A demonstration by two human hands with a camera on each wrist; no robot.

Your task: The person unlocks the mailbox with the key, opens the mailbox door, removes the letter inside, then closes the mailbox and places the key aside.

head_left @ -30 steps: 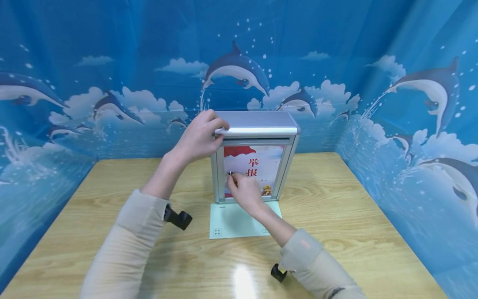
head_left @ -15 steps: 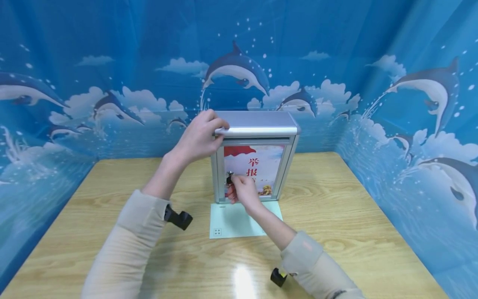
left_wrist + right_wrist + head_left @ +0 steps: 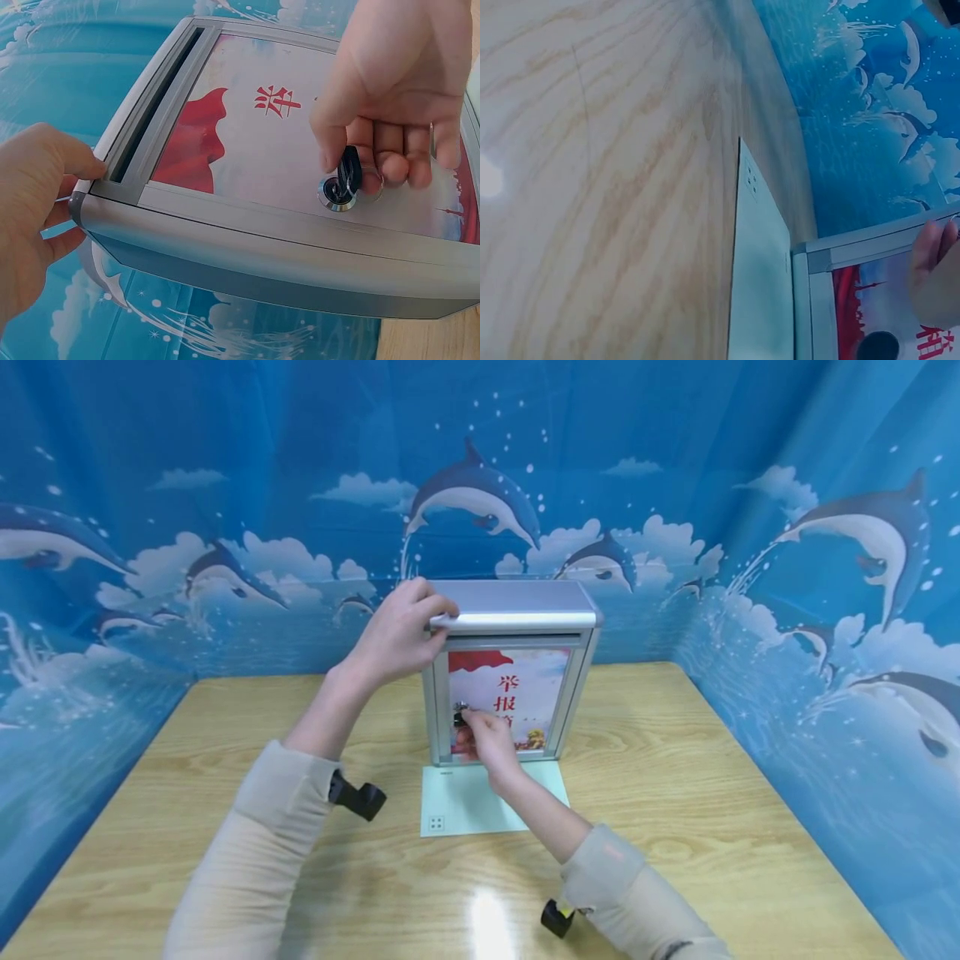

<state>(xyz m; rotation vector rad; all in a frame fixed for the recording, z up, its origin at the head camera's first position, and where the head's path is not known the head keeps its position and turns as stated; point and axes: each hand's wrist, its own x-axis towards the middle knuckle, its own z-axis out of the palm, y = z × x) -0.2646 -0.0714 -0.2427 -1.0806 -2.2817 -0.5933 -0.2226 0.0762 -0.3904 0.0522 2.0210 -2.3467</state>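
Observation:
A silver metal box [image 3: 517, 602] with a slot near its top stands upright on the table, its front poster bearing red characters. My left hand [image 3: 405, 631] grips the box's upper left corner, thumb at the front and fingers over the top. A black-headed key [image 3: 349, 169] sits in the round lock [image 3: 327, 196] on the left part of the front panel. My right hand [image 3: 491, 743] pinches the key's head between thumb and index finger, the other fingers loosely curled near a thin key ring [image 3: 381, 184]. Only part of this hand shows in the right wrist view.
Beneath the box's front, a pale green sheet [image 3: 480, 802] lies on the wooden table [image 3: 675, 777]. Blue dolphin-printed curtains [image 3: 300, 468] enclose the back and sides. A black camera mount [image 3: 360, 797] sticks out from the left sleeve, another [image 3: 557, 917] from the right.
My right hand's fingers have turned and shifted at the lock, so the black key head, covered a second ago, now shows. The left hand keeps its hold on the box corner.

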